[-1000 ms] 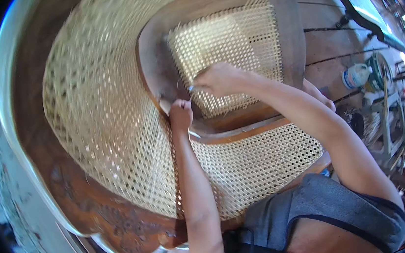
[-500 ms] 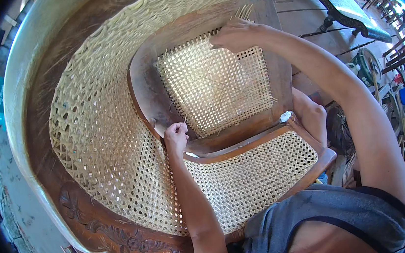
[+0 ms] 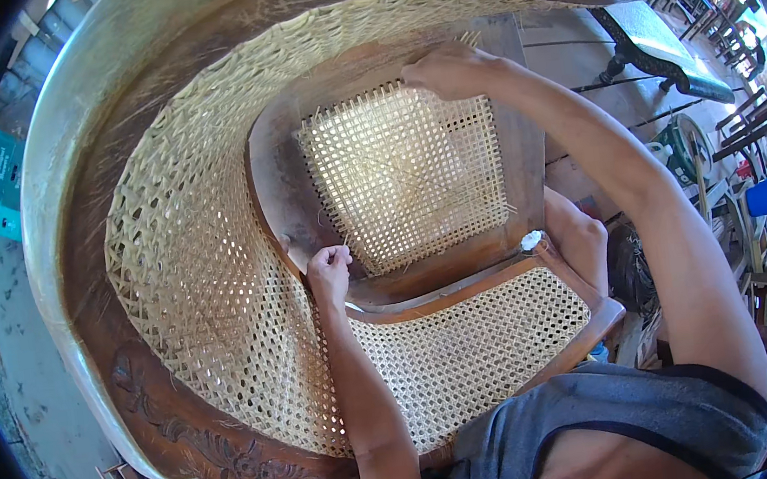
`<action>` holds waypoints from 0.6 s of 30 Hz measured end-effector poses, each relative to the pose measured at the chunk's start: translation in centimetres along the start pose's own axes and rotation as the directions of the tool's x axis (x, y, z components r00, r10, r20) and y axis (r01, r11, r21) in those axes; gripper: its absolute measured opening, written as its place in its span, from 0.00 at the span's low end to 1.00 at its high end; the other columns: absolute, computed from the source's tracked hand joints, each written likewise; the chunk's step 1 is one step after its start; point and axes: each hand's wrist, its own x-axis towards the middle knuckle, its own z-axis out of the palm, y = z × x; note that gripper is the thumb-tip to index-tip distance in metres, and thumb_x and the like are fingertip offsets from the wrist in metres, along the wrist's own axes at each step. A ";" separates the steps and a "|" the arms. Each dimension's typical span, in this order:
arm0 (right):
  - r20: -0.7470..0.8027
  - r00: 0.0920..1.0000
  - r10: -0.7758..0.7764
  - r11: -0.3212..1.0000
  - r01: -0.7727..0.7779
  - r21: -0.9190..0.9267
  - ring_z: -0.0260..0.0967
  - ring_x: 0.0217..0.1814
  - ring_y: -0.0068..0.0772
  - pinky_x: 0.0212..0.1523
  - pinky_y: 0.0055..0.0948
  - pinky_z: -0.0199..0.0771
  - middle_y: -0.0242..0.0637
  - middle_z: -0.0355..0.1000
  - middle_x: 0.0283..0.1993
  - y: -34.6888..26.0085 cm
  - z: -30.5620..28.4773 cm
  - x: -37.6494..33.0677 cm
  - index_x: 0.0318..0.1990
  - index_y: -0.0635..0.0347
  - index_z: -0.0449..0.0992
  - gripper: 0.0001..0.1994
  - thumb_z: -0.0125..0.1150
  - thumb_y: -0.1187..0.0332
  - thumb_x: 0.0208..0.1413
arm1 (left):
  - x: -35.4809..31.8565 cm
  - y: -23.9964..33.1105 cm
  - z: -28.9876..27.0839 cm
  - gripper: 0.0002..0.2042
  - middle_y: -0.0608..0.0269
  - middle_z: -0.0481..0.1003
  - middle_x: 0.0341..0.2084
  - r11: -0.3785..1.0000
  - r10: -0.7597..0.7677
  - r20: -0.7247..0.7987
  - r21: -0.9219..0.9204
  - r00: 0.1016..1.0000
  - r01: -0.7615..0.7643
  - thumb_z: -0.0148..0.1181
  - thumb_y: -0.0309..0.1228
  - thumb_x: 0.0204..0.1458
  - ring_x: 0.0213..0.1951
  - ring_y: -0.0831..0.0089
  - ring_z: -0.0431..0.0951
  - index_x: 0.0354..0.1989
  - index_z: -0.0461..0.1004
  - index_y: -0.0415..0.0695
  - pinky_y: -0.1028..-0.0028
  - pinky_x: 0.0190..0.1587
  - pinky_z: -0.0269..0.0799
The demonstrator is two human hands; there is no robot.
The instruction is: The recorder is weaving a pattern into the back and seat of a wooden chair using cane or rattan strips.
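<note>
A large carved wooden chair [image 3: 285,152] fills the view, its seat holding a woven cane panel [image 3: 405,176] with loose strand ends around its edge. My left hand [image 3: 328,269] is closed in a pinch at the seat's near left, by the panel's corner. A thin cane strand [image 3: 346,241] sticks up from its fingertips. At the panel's far edge my right hand [image 3: 450,72] is bent over, fingers pressed together; what they hold is hidden. Several cane ends [image 3: 471,39] stick out just beyond it.
The curved cane backrest [image 3: 179,252] wraps around the left, and a nearer cane section [image 3: 470,347] lies below the seat. A white wad [image 3: 531,240] sits on the armrest post. A dark-legged bench [image 3: 662,46], a blue bucket [image 3: 765,196] and a teal crate [image 3: 1,186] stand around.
The whole view has shifted slightly, with the chair lower in it. My right hand stays at the panel's far edge, its fingers reaching a little differently. My left hand keeps its pinch.
</note>
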 end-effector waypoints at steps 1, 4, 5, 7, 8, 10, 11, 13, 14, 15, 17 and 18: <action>-0.002 1.000 -0.003 1.000 0.003 -0.002 0.73 0.34 0.49 0.36 0.41 0.74 0.44 0.73 0.32 0.4 1.0 -0.1 0.43 0.60 0.70 0.06 0.51 0.70 0.62 | -0.2 -0.2 0.3 0.09 0.66 0.77 0.23 0.999 -0.043 -0.006 -0.023 0.999 0.042 0.61 0.32 0.57 0.19 0.81 0.68 0.33 0.79 0.39 0.78 0.21 0.64; -0.458 0.888 -0.047 0.950 0.181 0.255 0.72 0.32 0.38 0.35 0.36 0.73 0.37 0.75 0.36 1.7 3.4 -0.8 0.48 0.57 0.73 0.12 0.49 0.61 0.67 | -1.1 1.3 0.6 0.11 0.59 0.78 0.24 0.994 0.058 -0.096 0.096 0.994 -0.049 0.62 0.35 0.55 0.22 0.71 0.72 0.33 0.79 0.37 0.73 0.27 0.69; -0.402 0.886 0.233 0.783 0.074 0.617 0.72 0.33 0.35 0.38 0.35 0.73 0.37 0.75 0.34 1.2 3.0 -0.8 0.48 0.57 0.74 0.12 0.51 0.61 0.66 | -1.3 1.6 0.5 0.13 0.55 0.78 0.26 0.954 0.209 -0.166 0.251 0.964 -0.164 0.63 0.35 0.54 0.24 0.65 0.74 0.34 0.78 0.35 0.69 0.31 0.72; -0.230 0.863 0.449 0.484 -0.019 0.875 0.72 0.34 0.33 0.41 0.34 0.73 0.37 0.74 0.32 0.2 3.2 -1.1 0.49 0.58 0.75 0.13 0.52 0.60 0.65 | -1.2 4.4 1.7 0.10 0.53 0.78 0.25 0.909 0.386 -0.251 0.266 0.888 -0.320 0.62 0.32 0.53 0.27 0.60 0.76 0.32 0.78 0.36 0.65 0.34 0.72; -0.253 0.803 0.539 0.472 -0.040 0.881 0.70 0.32 0.27 0.38 0.31 0.72 0.33 0.73 0.30 0.2 3.8 -1.6 0.49 0.57 0.76 0.14 0.54 0.59 0.64 | -0.6 5.7 2.8 0.07 0.52 0.77 0.24 0.832 0.548 -0.324 0.306 0.771 -0.462 0.62 0.30 0.52 0.29 0.55 0.77 0.31 0.78 0.37 0.60 0.37 0.72; -0.214 0.752 0.623 0.378 -0.050 0.924 0.66 0.29 0.19 0.31 0.24 0.69 0.28 0.71 0.28 -1.5 4.0 -3.0 0.48 0.59 0.77 0.13 0.56 0.60 0.64 | 0.8 8.4 6.2 0.08 0.42 0.76 0.31 0.860 0.505 -0.271 0.073 0.819 -0.506 0.59 0.28 0.53 0.40 0.49 0.76 0.35 0.77 0.36 0.55 0.47 0.70; -0.156 0.758 0.634 0.297 -0.052 0.954 0.64 0.27 0.17 0.28 0.21 0.67 0.27 0.70 0.28 -2.2 3.3 -4.6 0.47 0.60 0.77 0.13 0.55 0.62 0.64 | 0.6 11.4 7.5 0.10 0.40 0.76 0.33 0.736 0.677 -0.236 0.245 0.697 -0.631 0.53 0.31 0.57 0.40 0.46 0.75 0.38 0.77 0.36 0.54 0.47 0.70; -0.246 0.764 0.597 0.373 0.007 0.928 0.61 0.24 0.14 0.24 0.17 0.63 0.25 0.69 0.28 -2.6 3.3 -6.3 0.46 0.61 0.76 0.12 0.53 0.63 0.66 | 2.4 13.8 11.7 0.16 0.46 0.77 0.31 0.648 0.740 -0.264 0.038 0.618 -0.761 0.45 0.37 0.63 0.38 0.47 0.75 0.34 0.77 0.40 0.53 0.46 0.69; -0.251 0.745 0.618 0.381 -0.004 0.924 0.61 0.24 0.14 0.23 0.18 0.63 0.26 0.69 0.28 -3.7 2.2 -7.4 0.46 0.61 0.76 0.11 0.52 0.63 0.66 | 1.7 15.2 11.7 0.16 0.48 0.77 0.30 0.728 0.673 -0.144 -0.041 0.725 -0.684 0.46 0.38 0.62 0.37 0.49 0.76 0.31 0.76 0.42 0.54 0.45 0.70; -0.249 0.745 0.619 0.321 0.049 0.946 0.61 0.24 0.14 0.23 0.17 0.61 0.26 0.69 0.29 -3.9 1.7 -8.2 0.46 0.61 0.75 0.11 0.52 0.63 0.66 | 0.6 16.5 11.0 0.14 0.47 0.78 0.34 0.725 0.684 -0.104 -0.015 0.722 -0.689 0.47 0.37 0.62 0.39 0.50 0.76 0.37 0.76 0.40 0.57 0.48 0.70; -0.236 0.756 0.611 0.256 0.094 0.962 0.62 0.24 0.14 0.22 0.16 0.60 0.26 0.69 0.30 -3.9 1.7 -8.7 0.46 0.61 0.75 0.11 0.52 0.63 0.67 | -0.8 17.7 9.1 0.15 0.47 0.78 0.38 0.731 0.681 -0.072 0.007 0.728 -0.683 0.48 0.37 0.61 0.41 0.50 0.77 0.42 0.76 0.38 0.59 0.51 0.70; -0.247 0.762 0.599 0.241 0.123 0.963 0.62 0.24 0.14 0.21 0.16 0.59 0.27 0.69 0.31 -3.6 2.0 -9.1 0.45 0.61 0.75 0.11 0.51 0.63 0.67 | -1.5 17.9 8.7 0.14 0.49 0.78 0.38 0.723 0.686 -0.172 0.044 0.707 -0.690 0.48 0.37 0.61 0.40 0.51 0.77 0.43 0.76 0.39 0.59 0.51 0.69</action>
